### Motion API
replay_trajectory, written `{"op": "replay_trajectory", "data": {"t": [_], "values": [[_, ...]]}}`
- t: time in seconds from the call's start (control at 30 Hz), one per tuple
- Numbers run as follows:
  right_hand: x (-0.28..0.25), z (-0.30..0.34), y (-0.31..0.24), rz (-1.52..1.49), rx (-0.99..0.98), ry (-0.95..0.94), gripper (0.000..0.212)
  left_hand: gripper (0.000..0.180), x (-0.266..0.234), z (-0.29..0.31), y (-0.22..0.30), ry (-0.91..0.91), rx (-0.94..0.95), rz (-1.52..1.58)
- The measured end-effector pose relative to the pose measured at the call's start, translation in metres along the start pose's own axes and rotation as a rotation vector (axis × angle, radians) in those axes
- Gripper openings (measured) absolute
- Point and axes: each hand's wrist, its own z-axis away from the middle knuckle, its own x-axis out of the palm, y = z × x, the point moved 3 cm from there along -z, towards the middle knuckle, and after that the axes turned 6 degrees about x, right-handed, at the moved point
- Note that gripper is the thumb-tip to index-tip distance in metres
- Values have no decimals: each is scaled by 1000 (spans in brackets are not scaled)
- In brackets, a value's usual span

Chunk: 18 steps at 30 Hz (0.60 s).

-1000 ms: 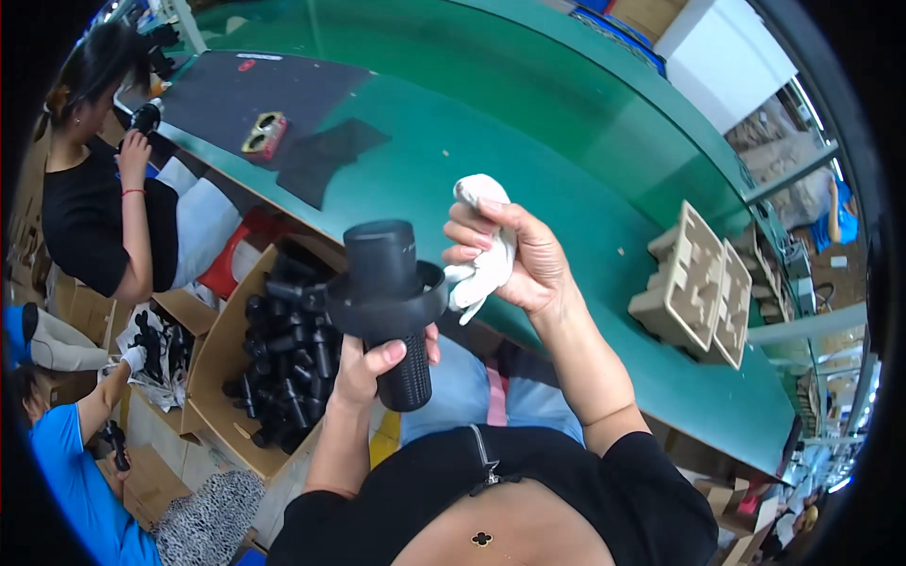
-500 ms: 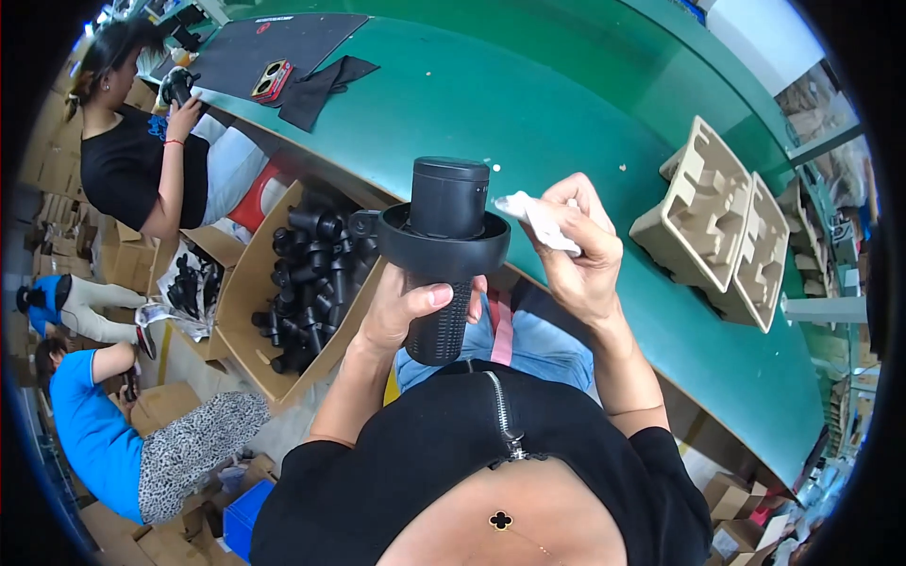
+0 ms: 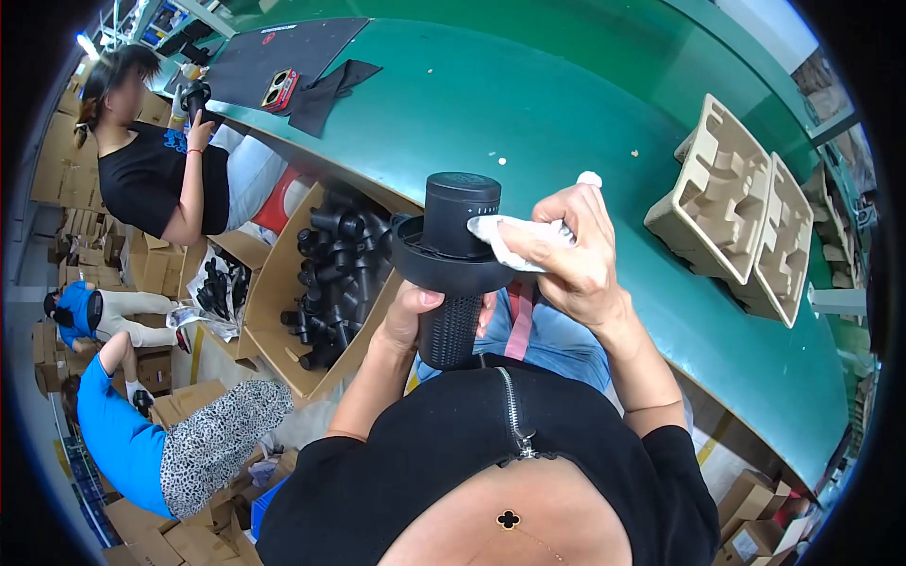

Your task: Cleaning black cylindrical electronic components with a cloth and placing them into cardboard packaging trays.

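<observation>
A black cylindrical device (image 3: 462, 212) stands upright in front of my chest, with a wide ring-shaped collar round its middle and a textured lower grip. My left hand (image 3: 412, 316) is wrapped round that grip, below the collar. Between the fingers of my right hand (image 3: 580, 250) is a crumpled white cloth (image 3: 514, 241). It touches the right side of the device's smooth upper cylinder, just above the collar. Small pale marks show on that cylinder. A white covering sits on one fingertip of my right hand.
The green table (image 3: 528, 104) has moulded pulp trays (image 3: 731, 208) at its right and a black cloth (image 3: 330, 90) at far left. Left of my legs, an open cardboard box (image 3: 274, 325) holds several black parts (image 3: 335, 274). A seated co-worker (image 3: 151, 179) handles a black device; others are behind.
My right hand has brought the white cloth against the upper cylinder; half a second ago its tip was just off the side. The whole view has shifted slightly.
</observation>
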Motion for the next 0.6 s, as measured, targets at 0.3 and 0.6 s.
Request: {"op": "replay_trajectory", "data": {"t": [0.3,0.6], "values": [[1,-10,-8,184,-101,59,33,66,-1,-1,-1,-7,0,0],[0,-14,-7,256,-138,18,35,64,6,-3,4,-13,6,-38]]}}
